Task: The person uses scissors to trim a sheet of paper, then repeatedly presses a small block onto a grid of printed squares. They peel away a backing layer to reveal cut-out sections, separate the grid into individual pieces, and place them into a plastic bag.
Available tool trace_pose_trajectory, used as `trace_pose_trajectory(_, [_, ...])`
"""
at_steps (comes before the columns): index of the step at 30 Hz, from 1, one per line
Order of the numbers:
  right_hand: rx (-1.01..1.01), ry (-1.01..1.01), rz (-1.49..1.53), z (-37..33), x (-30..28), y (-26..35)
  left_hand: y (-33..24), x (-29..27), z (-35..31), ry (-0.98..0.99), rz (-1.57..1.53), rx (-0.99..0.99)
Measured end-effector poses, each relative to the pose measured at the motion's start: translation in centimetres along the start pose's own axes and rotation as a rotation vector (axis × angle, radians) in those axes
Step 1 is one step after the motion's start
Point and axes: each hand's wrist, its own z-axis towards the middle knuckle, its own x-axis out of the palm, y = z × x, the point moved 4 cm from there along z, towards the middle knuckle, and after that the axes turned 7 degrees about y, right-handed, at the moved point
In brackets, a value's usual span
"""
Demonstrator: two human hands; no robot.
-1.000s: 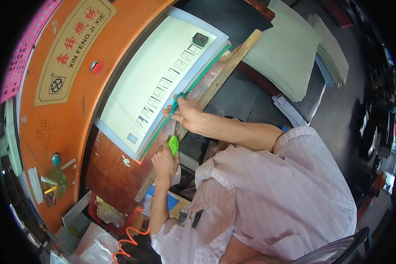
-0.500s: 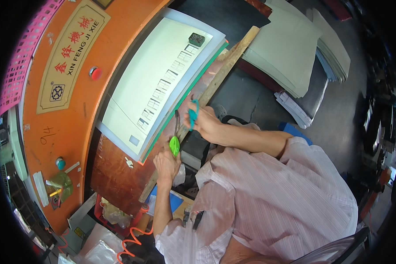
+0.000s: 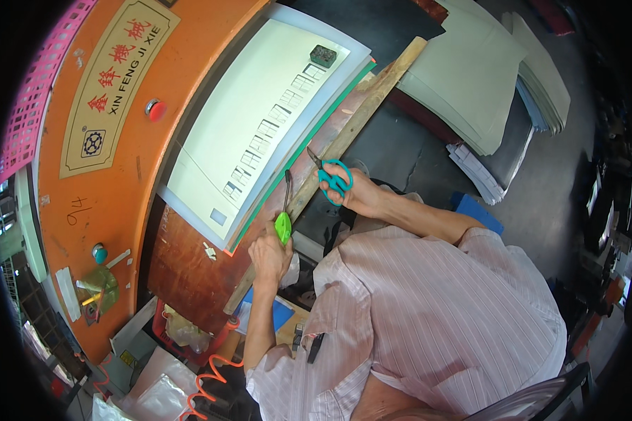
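My right hand [image 3: 364, 194] grips a pair of teal-handled scissors [image 3: 338, 184], whose dark blades point up and left toward the bench edge. Closed around a bright green handle is my left hand [image 3: 270, 254]. That green-handled tool [image 3: 283, 226] has a thin dark shaft with a wider tip, lying over the wooden rail; its exact kind is unclear. Just beyond both tools lies a pale sheet [image 3: 225, 119] with a row of small dark-lined rectangles, on a bluish board [image 3: 260, 200] with a green edge. A dark block [image 3: 323, 56] rests on its far right corner.
An orange machine panel [image 3: 147, 147] with a red button [image 3: 155, 109] rises at the left. A wooden rail [image 3: 361, 116] borders the reddish-brown bench [image 3: 182, 263]. Stacks of pale sheets [image 3: 463, 77] stand at upper right. A red basket [image 3: 163, 330] and coiled orange hose [image 3: 207, 379] sit below.
The scissors have turned so their blades now show, pointing up and left; my right hand has shifted slightly right. My left hand still holds the green-handled tool. The whole view has shifted a little.
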Motion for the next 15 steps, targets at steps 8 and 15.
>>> trace_pose_trajectory(8, [-0.022, -0.025, -0.048, -0.22, -0.25, 0.0, -0.2, -0.18, 0.05, 0.023, 0.004, -0.029])
trace_pose_trajectory(15, [-0.027, -0.032, -0.066, -0.36, -0.03, -0.07, -0.16, -0.13, 0.02, 0.022, -0.023, -0.018])
